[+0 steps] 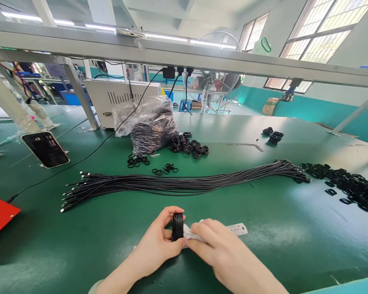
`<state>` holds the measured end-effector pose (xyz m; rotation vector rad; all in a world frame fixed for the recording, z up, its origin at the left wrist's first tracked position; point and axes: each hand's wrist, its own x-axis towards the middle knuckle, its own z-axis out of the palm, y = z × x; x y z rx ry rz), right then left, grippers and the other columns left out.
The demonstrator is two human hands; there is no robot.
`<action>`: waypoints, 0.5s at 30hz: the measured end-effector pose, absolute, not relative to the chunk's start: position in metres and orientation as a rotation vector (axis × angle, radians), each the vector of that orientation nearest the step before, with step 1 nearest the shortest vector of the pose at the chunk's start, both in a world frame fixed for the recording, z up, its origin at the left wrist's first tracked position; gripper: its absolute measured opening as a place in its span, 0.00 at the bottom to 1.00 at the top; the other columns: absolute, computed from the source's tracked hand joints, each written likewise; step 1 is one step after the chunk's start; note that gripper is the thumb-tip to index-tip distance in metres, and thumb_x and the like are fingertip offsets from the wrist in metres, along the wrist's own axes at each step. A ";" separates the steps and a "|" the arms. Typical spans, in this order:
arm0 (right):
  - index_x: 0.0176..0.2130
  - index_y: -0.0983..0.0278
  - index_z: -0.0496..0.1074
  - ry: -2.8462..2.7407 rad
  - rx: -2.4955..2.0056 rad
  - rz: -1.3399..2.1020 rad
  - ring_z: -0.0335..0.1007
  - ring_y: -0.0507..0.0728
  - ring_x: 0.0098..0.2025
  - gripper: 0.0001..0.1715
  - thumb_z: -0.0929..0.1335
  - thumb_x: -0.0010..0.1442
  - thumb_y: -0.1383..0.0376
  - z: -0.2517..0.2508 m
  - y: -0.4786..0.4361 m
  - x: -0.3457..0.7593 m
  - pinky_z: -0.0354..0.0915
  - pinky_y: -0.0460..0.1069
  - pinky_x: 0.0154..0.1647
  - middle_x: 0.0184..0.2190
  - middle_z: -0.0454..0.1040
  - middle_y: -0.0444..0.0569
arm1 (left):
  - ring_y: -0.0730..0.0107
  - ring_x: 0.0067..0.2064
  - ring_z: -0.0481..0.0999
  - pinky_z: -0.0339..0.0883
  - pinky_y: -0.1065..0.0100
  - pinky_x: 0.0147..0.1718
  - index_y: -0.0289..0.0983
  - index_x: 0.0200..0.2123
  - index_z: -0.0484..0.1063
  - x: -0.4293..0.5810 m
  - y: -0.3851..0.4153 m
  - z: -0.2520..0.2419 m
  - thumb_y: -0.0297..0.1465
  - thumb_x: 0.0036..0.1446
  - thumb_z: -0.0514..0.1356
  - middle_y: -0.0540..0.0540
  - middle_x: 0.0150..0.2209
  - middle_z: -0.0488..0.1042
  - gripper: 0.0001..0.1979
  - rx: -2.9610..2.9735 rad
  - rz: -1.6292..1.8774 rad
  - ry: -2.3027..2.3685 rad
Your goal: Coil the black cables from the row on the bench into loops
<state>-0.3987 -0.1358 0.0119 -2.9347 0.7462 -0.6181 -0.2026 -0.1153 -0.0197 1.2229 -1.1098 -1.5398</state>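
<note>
Head view: the left hand (155, 241) holds a small coil of black cable (178, 226) upright, its fingers (168, 215) curled closely around the coil. The right hand (216, 249) has its fingers (199, 233) narrowly pinched on a white paper strip (236, 229), which touches the coil. Beyond the hands, a long bundle of black cables (178, 185) lies across the green desk (279, 241), with a heap of black coils (188, 145) and a plastic bag (150, 126) farther back.
</note>
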 end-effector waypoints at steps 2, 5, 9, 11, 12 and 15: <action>0.44 0.62 0.73 0.921 -2.905 -0.731 0.67 0.58 0.38 0.27 0.54 0.60 0.80 0.011 -0.144 -0.424 0.67 0.52 0.37 0.42 0.72 0.55 | 0.63 0.45 0.77 0.70 0.63 0.42 0.45 0.51 0.61 -0.201 -0.115 -0.020 0.26 0.51 0.65 0.40 0.58 0.64 0.26 1.192 -1.576 -1.073; 0.47 0.62 0.74 1.402 -2.819 -0.857 0.69 0.62 0.43 0.25 0.55 0.61 0.76 -0.005 -0.168 -0.470 0.68 0.57 0.42 0.46 0.71 0.59 | 0.52 0.55 0.72 0.66 0.54 0.51 0.48 0.51 0.63 -0.197 -0.114 -0.019 0.27 0.51 0.67 0.41 0.63 0.59 0.26 1.051 -1.681 -1.020; 0.42 0.65 0.77 1.914 -2.647 -0.622 0.71 0.65 0.39 0.24 0.56 0.59 0.73 -0.041 -0.196 -0.516 0.69 0.58 0.35 0.40 0.74 0.62 | 0.47 0.60 0.67 0.58 0.46 0.58 0.53 0.56 0.62 -0.189 -0.114 -0.017 0.26 0.51 0.66 0.44 0.67 0.54 0.31 0.768 -1.877 -0.934; 0.44 0.62 0.76 2.037 -2.616 -0.616 0.69 0.69 0.45 0.23 0.57 0.59 0.71 -0.047 -0.197 -0.519 0.67 0.63 0.39 0.41 0.74 0.62 | 0.46 0.62 0.64 0.55 0.45 0.60 0.52 0.58 0.62 -0.186 -0.114 -0.017 0.23 0.52 0.64 0.45 0.68 0.53 0.32 0.684 -1.947 -0.904; 0.46 0.61 0.75 2.029 -2.623 -0.660 0.67 0.71 0.48 0.22 0.58 0.60 0.69 -0.044 -0.193 -0.513 0.66 0.66 0.42 0.44 0.74 0.62 | 0.46 0.62 0.64 0.54 0.45 0.60 0.52 0.58 0.62 -0.185 -0.115 -0.017 0.22 0.52 0.62 0.45 0.68 0.53 0.32 0.655 -1.974 -0.886; 0.50 0.58 0.71 1.620 -2.603 -0.782 0.64 0.67 0.52 0.19 0.59 0.64 0.65 -0.018 -0.177 -0.473 0.63 0.65 0.49 0.48 0.72 0.57 | 0.44 0.62 0.64 0.54 0.43 0.60 0.49 0.59 0.64 -0.184 -0.117 -0.019 0.19 0.50 0.57 0.46 0.67 0.56 0.33 0.592 -2.033 -0.802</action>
